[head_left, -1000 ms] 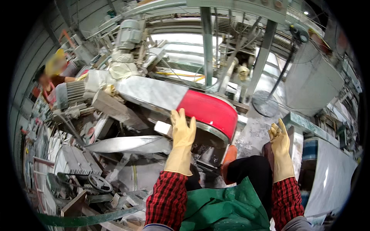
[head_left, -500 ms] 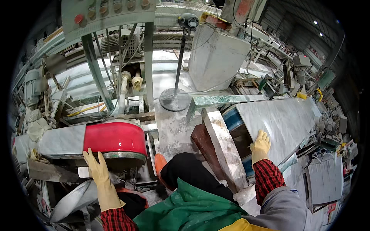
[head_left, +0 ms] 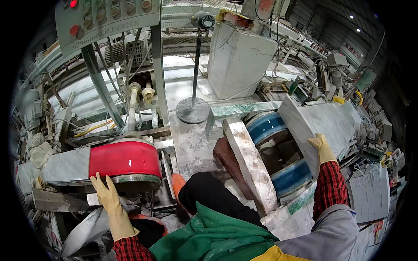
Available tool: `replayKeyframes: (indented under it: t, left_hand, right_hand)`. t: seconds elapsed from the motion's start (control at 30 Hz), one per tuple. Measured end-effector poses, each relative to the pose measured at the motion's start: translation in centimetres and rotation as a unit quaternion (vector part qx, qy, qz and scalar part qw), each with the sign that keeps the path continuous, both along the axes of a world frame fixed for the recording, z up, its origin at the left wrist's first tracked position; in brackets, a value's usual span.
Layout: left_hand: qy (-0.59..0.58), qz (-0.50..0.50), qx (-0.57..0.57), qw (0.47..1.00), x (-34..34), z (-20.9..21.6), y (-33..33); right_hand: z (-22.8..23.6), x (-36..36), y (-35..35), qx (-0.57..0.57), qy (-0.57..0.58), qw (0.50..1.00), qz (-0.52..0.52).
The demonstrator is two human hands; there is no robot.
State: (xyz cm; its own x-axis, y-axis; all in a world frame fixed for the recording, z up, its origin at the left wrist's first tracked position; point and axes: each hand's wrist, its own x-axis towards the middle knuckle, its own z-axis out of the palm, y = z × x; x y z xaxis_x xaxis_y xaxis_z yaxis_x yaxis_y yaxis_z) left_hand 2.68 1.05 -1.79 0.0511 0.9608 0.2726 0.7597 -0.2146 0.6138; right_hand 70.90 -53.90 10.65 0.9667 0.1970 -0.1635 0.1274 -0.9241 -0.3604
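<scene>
Slab (head_left: 333,118): right hand (head_left: 324,150) touches its near end, grip unclear from here; left hand (head_left: 109,198) splays beside red belt (head_left: 125,157).

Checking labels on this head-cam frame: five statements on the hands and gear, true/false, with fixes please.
1. The right hand is at the near edge of the large pale slab. True.
2. Two blue bands show to the left of that slab. True.
3. The left hand is bare and lies on the blue bands. False: it is gloved in pale yellow, at the front edge of the red band; contact is hard to tell.
4. The pedestal fan lies on its side. False: it stands upright on a round base.
5. The red band is next to a smaller pale slab on its left. True.
</scene>
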Motion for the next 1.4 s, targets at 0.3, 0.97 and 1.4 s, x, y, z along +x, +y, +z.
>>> replayKeyframes:
  t: [0.3,0.97,1.4]
  left_hand:
    - [0.053,0.022,0.09,0.994,-1.3,-0.4,-0.1]
    - [-0.74,-0.038,-0.434,0.512,21.1,10.8,-10.0]
    - [-0.844,-0.027,-0.319,0.43,7.1,6.5,-0.7]
  right_hand:
    - [-1.3,-4.6,5.5,-0.217,-0.127,0.966,0.058]
    - [1.3,-32.6,37.3,0.138,-0.317,0.688,0.638]
    - [-0.2,-33.1,42.6,0.496,0.169,0.813,0.252]
